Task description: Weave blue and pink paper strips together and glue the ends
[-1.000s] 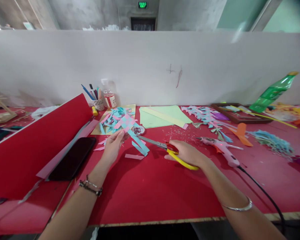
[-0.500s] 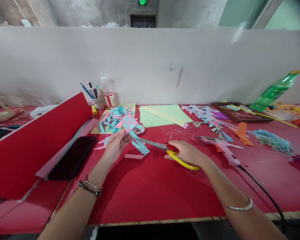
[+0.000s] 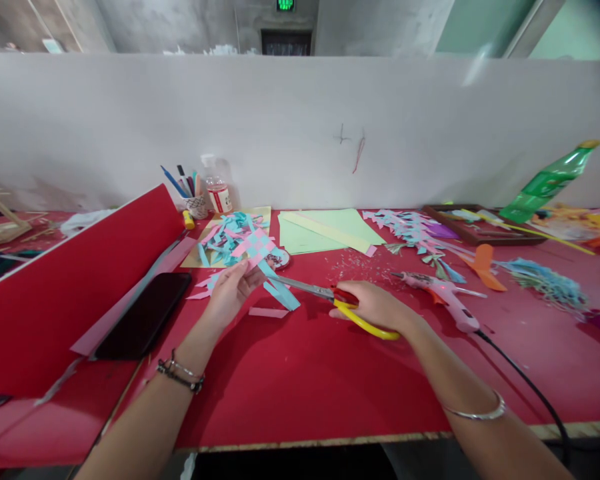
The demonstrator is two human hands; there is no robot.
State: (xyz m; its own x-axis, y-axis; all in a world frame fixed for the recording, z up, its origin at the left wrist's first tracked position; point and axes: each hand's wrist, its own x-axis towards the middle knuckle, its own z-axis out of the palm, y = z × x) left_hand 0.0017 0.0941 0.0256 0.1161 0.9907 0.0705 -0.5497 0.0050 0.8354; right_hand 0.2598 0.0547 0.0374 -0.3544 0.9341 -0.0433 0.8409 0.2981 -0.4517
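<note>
Pinched in my left hand (image 3: 236, 288) is a small woven piece of pink and light-blue paper strips (image 3: 256, 246), its loose strip ends sticking out. My right hand (image 3: 367, 303) grips scissors (image 3: 365, 323) with yellow and red handles. Their blades point left and reach a blue strip end beside my left fingers. How far the blades are apart is hard to make out. Below them a cut pink strip (image 3: 269, 312) lies on the red table (image 3: 290, 380). Behind the woven piece is a heap of pink and blue paper strips (image 3: 225, 237).
A pink glue gun (image 3: 445, 293) with a black cable lies right of my right hand. Pale green paper sheets (image 3: 305, 240) lie at the back. A phone (image 3: 145, 317) and a leaning red board (image 3: 85, 287) are at left. A green bottle (image 3: 545, 183) leans at far right.
</note>
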